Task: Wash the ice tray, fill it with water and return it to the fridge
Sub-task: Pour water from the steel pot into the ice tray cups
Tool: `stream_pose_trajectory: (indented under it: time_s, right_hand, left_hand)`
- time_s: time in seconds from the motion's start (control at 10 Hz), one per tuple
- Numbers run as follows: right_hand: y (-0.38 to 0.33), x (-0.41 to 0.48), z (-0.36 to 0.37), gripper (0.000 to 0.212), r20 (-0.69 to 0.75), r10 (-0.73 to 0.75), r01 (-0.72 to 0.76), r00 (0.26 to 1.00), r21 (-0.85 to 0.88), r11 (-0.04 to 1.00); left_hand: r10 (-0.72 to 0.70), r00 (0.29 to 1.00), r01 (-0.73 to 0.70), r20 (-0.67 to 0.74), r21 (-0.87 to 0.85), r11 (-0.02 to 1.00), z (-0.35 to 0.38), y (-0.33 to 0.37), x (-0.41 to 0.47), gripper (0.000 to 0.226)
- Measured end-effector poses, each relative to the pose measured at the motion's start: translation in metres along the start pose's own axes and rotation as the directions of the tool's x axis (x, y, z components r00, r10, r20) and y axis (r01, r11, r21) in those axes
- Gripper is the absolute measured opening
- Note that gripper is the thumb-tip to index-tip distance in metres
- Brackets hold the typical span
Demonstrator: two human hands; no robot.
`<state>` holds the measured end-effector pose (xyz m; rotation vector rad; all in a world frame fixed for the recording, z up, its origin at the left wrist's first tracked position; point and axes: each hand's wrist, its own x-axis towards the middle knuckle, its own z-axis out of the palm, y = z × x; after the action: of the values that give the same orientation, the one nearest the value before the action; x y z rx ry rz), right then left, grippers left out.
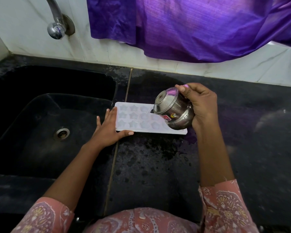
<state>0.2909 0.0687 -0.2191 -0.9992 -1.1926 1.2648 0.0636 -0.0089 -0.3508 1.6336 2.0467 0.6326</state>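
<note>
Clothing: pink sleeves (225, 207) with a pale floral print fill the bottom edge, closest to the viewer. Both bare forearms reach forward from them.
Counter: the black stone counter (158, 165) is wet and blotched with water in front of the person. A thin seam runs away from the viewer.
Ice tray: the white ice tray (138, 118) lies flat on the counter, its left end right at the rim of the sink (40, 115), long side across the view. Its star-shaped cups sit in three rows (whether they hold water is hard to tell).
Left hand: the left hand (108, 130) rests against the tray's left short end. Its fingers are straight and together, and the thumb stretches along the near long edge. Nothing is gripped.
Right hand: the right hand (200, 105) is curled round a small steel pot (173, 111), thumb over the top and palm against its far side.
Steel pot: it is held in the air, tipped steeply on its side over the right part of the tray, hiding some of the cups. One flat round end faces up and left. A red and yellow sticker (168, 117) shows on its belly. Whether water is running from it cannot be told.
Sink: black and deep, it is set into the counter on the left, with a metal drain (61, 133) in its floor.
Tap: a chrome tap (56, 22) is fixed to the white wall (23, 31) above the sink, at upper left.
Cloth: a shiny purple cloth (191, 27) hangs across the top of the view, in front of the wall behind the counter.
</note>
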Motion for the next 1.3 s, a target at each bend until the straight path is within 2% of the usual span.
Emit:
stream_pose_trajectory:
  time_s: [0.3,0.5,0.8,1.1,1.3]
  right_hand:
    - [0.001,0.000,0.001,0.011,0.005,0.007,-0.007,1.000,0.009,1.000]
    - [0.001,0.000,0.001,0.012,0.003,0.004,-0.004,1.000,-0.005,1.000]
    - [0.004,0.001,0.000,0.012,-0.005,0.019,-0.019,1.000,0.018,1.000]
    - [0.013,0.001,0.004,0.013,-0.025,0.120,-0.111,0.992,0.244,0.964]
    - [0.016,0.000,0.013,0.021,-0.013,0.125,-0.118,0.992,0.250,0.961]
  left_hand:
    - [-0.001,1.000,0.001,-0.004,0.003,1.000,0.000,0.000,0.000,0.120]
    - [0.002,1.000,-0.002,0.001,-0.008,1.000,0.000,0.001,0.000,0.128]
    - [0.000,1.000,0.000,-0.004,-0.022,1.000,0.000,0.002,-0.001,0.120]
    - [0.004,1.000,-0.004,0.000,-0.018,1.000,0.000,0.001,-0.001,0.120]
    - [0.002,1.000,-0.002,0.007,-0.017,1.000,-0.001,0.001,-0.002,0.122]
